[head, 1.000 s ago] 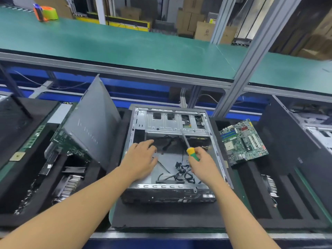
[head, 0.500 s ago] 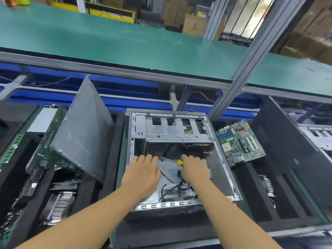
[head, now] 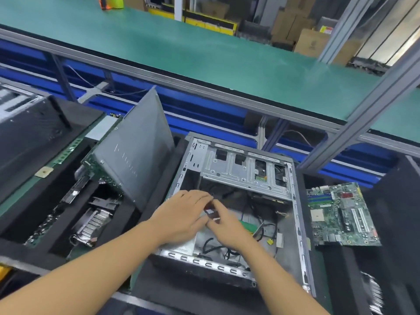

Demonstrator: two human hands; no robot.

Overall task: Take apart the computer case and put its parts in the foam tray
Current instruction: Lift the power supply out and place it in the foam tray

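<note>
The open grey computer case (head: 241, 169) lies on black foam in the middle, with its drive cage at the far end and loose black cables on its floor. My left hand (head: 181, 217) and my right hand (head: 229, 226) meet over the case's left half. Both pinch a small dark red piece (head: 211, 211) with a white stripe between their fingertips. The green handle of a screwdriver (head: 248, 225) shows just under my right hand; how it is held is hidden. The black foam tray (head: 127, 214) on the left holds a leaning grey side panel (head: 136, 164) and a finned heatsink (head: 94, 222).
A green motherboard (head: 341, 214) lies on the foam tray to the right of the case. A dark panel (head: 31, 130) stands at the far left. Behind the case run a blue rail and a green conveyor belt (head: 204, 53), with a slanted metal post (head: 363, 119) at the right.
My hands have drawn together above the case floor. The screwdriver shaft no longer points toward the drive cage, and the small red piece is now between my fingertips. The view shifted.
</note>
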